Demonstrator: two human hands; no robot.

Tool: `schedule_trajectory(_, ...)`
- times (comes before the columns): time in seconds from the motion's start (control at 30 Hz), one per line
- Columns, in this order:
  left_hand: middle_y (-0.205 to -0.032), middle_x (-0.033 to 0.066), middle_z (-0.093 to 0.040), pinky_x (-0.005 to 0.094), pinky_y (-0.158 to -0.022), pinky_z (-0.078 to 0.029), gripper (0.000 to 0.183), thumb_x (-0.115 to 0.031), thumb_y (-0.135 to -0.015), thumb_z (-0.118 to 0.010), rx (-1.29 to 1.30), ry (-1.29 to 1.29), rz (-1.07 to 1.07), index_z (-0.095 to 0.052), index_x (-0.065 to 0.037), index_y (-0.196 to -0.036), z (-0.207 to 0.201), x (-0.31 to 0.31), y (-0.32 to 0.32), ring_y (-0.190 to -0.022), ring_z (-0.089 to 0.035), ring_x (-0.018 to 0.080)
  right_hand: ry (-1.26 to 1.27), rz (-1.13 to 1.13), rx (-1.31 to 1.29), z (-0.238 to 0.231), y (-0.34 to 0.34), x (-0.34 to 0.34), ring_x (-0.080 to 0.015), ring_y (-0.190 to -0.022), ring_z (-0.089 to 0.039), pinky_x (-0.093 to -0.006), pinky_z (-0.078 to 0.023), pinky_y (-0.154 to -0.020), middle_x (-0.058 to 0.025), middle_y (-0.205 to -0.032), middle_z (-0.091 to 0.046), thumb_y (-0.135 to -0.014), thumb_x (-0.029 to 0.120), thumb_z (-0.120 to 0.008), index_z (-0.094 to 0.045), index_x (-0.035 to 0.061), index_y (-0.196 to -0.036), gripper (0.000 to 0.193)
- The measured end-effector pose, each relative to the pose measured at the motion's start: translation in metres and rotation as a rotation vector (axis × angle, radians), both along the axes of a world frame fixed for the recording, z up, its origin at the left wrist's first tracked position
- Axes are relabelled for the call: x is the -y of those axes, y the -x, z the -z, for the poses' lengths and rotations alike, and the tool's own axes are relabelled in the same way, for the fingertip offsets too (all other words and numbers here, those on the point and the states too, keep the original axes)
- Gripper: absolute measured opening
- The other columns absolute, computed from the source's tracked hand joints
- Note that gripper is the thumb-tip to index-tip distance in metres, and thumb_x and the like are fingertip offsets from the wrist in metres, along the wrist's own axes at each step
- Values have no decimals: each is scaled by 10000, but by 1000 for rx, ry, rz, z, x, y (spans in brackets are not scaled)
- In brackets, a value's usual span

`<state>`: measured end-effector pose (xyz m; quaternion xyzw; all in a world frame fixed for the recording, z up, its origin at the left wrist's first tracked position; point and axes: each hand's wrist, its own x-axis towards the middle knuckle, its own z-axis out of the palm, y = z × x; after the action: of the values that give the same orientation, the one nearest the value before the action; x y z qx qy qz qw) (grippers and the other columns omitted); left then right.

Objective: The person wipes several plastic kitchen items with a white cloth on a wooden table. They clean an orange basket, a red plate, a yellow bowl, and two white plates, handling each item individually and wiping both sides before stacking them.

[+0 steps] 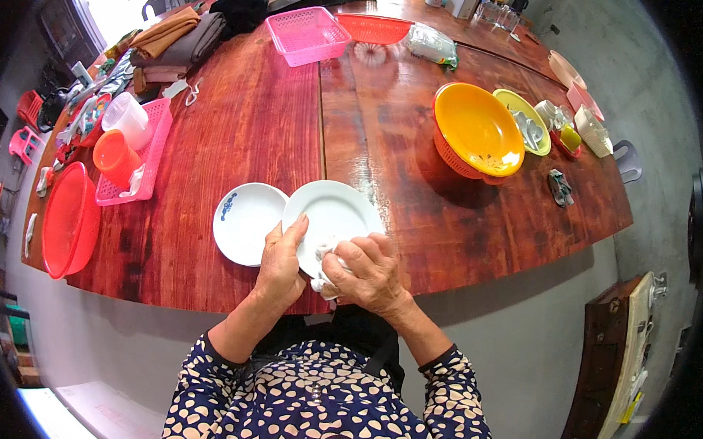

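Observation:
My left hand (pixel 283 261) grips the left edge of a white plate (pixel 332 209), its thumb lying on the upper face. A bunched white cloth (pixel 326 249) is in my right hand (pixel 367 273), whose curled fingers press it against the plate's near right part. The plate is held over the near edge of the wooden table. Just left of it, a second white dish (pixel 247 225) with a small blue pattern on its rim lies on the table, partly hidden by the held plate and my left hand.
The pink basket (pixel 159 155) holding plastic cups and a red basin (pixel 71 221) stand at left. Across the table are a pink basket (pixel 307 36) and a red one (pixel 374 28). A yellow basin (pixel 478 127) rests in a red colander at right, beside a yellow-green bowl (pixel 523 117).

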<state>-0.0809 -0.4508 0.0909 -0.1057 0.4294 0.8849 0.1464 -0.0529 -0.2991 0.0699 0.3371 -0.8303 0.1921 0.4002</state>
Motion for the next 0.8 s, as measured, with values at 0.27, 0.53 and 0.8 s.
schedule_trajectory(0.27,-1150,141,-590,349,-872,-534,355,-171,-975,-463,-20,66,13,-445,34,-1265,-2,16,7,-1005,-622,214,-178,94,59,14,8,-50,-200,-940,-502,-383,-422,-811,-44,-981,-521,-799,408,-654,-561,153,-993,333)
schedule_trajectory(0.53,-1212,153,-552,376,-900,-538,406,-178,-975,-462,-11,-106,71,-373,17,-1320,5,8,4,-1071,-600,238,1084,27,766,10,16,-48,-55,-815,-512,-217,-461,-716,0,-922,-558,-920,75,-601,-566,43,-1098,184)
schedule_trajectory(0.8,-1239,144,-537,384,-950,-504,420,-186,-979,-464,-5,-140,8,-363,0,-1342,9,-14,-1,-1126,-563,236,1632,-151,926,0,-2,-13,-164,-861,-604,-301,-509,-713,-132,-980,-617,-976,386,-478,-484,-73,-1210,515)
